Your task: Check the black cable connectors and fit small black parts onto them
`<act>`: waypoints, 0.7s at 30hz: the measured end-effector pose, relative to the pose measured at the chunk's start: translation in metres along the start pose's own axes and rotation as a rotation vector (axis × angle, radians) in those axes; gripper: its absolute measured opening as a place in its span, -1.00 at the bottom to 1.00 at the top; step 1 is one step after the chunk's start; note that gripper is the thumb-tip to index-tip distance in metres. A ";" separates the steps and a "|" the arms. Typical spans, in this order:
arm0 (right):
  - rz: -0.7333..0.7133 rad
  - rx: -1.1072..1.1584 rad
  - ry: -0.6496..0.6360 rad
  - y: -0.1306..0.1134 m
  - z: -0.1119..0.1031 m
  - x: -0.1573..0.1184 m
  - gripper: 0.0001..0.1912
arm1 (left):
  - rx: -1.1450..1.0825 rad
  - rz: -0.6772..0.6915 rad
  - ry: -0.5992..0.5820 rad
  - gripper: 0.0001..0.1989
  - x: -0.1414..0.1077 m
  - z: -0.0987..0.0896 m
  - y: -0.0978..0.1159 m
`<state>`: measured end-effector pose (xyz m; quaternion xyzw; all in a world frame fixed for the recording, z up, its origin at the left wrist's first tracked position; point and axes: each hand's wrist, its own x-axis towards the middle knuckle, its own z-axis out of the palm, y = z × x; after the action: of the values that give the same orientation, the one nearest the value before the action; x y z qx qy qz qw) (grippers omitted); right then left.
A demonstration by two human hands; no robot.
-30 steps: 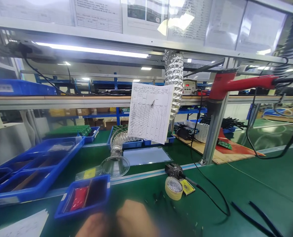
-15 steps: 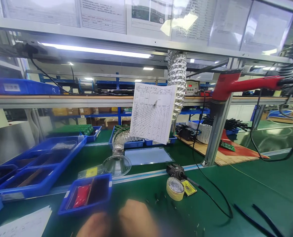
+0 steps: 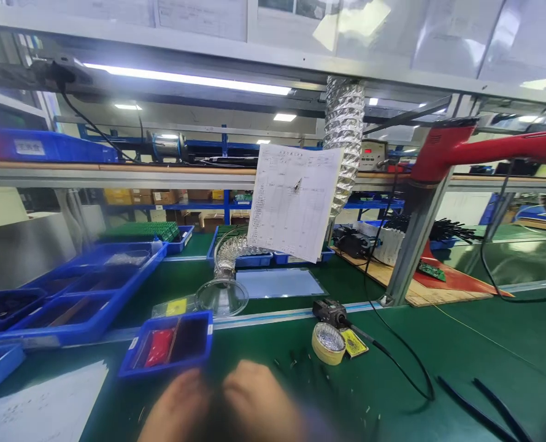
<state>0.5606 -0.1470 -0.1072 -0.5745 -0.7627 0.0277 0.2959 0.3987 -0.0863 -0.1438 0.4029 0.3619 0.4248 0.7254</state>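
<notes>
Both the left hand (image 3: 176, 408) and right hand (image 3: 259, 399) sit low over the green bench mat (image 3: 484, 350), grip undeterminable (motion blur); small black pieces (image 3: 294, 359) lie just ahead, near a tape roll (image 3: 329, 344).

Our bench: gloss, foil, plastic
We see a glossy green bench mat (image 3: 484, 350), a crinkled aluminium foil duct (image 3: 344, 135), a smooth blue plastic tray (image 3: 165, 366).

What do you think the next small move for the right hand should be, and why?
I would probably have the right hand gather the small black bits on the green mat, since they lie loose just ahead of it, beside the roll of tape. Both hands are blurred, so I cannot tell whether they hold anything; the left hand is just below the blue tray.
</notes>
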 end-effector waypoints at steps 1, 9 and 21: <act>0.010 0.035 0.012 -0.003 -0.003 0.001 -0.86 | -0.067 -0.032 -0.013 -0.59 -0.002 0.001 0.003; 0.037 0.223 0.047 -0.006 -0.006 0.009 -0.84 | -0.367 -0.069 -0.124 -0.72 -0.003 -0.004 0.003; -0.019 0.089 0.053 -0.001 0.000 0.007 -0.82 | -0.279 -0.025 -0.233 -0.76 -0.006 -0.005 0.000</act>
<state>0.5585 -0.1414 -0.1041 -0.5539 -0.7581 0.0434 0.3416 0.3926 -0.0901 -0.1450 0.3405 0.2181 0.4124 0.8164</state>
